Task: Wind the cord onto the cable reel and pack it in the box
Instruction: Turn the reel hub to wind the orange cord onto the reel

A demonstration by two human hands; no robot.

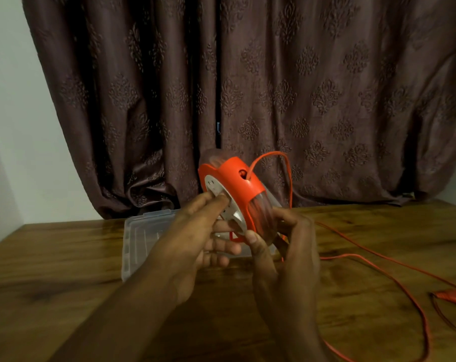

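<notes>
Hanging across the far side, a brown patterned curtain (273,87) fills most of the view, with a pale wall (12,113) at the far left. Below it lies a wooden table (64,278). On the table, left of centre, sits a clear plastic box (140,239), partly hidden behind the hands. An orange reel (233,184) is held up in the air above the table, just over the right part of the box, tilted so its white socket face looks left and toward the camera. The right hand (287,246) grips the reel from below and the right, thumb curled over its near rim. The left hand (195,231) reaches in from the left, its fingers fairly straight, with two fingertips pressed on the white face; it grasps nothing. An orange cord (378,273) comes out of a hole at the top of the reel, arcs over to the right, drops to the table and trails in loose loops across the right side. Its plug (451,296) lies at the right edge, blurred.
</notes>
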